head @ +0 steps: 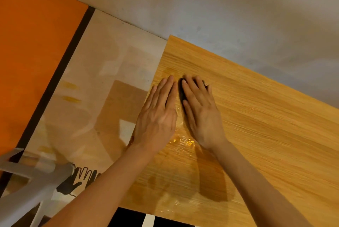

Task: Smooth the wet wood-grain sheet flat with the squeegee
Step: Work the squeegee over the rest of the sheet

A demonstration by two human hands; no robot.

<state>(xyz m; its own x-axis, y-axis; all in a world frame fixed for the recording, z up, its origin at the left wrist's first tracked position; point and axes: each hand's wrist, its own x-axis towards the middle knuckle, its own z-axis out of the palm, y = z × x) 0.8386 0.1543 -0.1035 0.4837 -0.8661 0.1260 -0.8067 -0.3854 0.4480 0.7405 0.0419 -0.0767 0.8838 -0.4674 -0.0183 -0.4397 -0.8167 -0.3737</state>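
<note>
The wood-grain sheet (256, 126) lies across the right half of the view, with wet, glistening patches (182, 142) near my wrists. My left hand (157, 116) lies flat on the sheet close to its left edge, fingers straight and together. My right hand (200, 111) lies flat beside it, fingers straight, pressing on a small dark object (182, 90) that looks like the squeegee. Most of that object is hidden under my fingers; a dark corner shows at the far side.
An orange panel (36, 52) with a black stripe (60, 80) fills the left. Between it and the sheet is a pale surface (102, 80) with brown shapes. A grey frame (33, 186) juts in at the bottom left. Grey plaster (220, 6) lies beyond.
</note>
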